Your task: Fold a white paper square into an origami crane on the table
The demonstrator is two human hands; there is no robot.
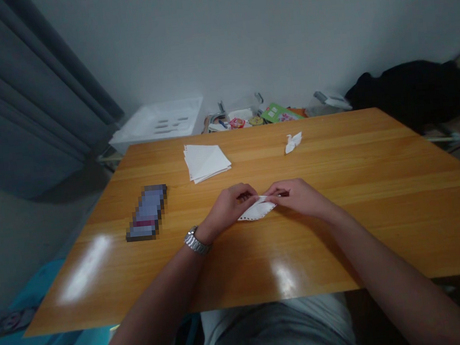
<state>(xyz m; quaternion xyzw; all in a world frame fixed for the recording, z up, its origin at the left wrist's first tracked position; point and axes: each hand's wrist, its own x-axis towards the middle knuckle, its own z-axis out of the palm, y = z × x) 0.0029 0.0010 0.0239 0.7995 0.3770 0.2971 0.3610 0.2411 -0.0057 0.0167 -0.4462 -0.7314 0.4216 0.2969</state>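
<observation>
White paper (256, 210) pinched between left hand (230, 207) and right hand (298, 195) — pressed flat on wooden table (339, 227) near front edge. Paper stack (206, 161) and folded paper bird (293, 141) placed farther back — phone (147, 212) at left.

Dim, cool room light, two bright glare patches shining on the wooden table (339, 227) near its front edge, soft shadows under both forearms, corners darkening and bending with wide-angle distortion, background slightly soft.

Phone (147, 212) face pixelated — unreadable; folded paper (257, 210) partly hidden under fingers; clutter (245, 120) behind table too small.
</observation>
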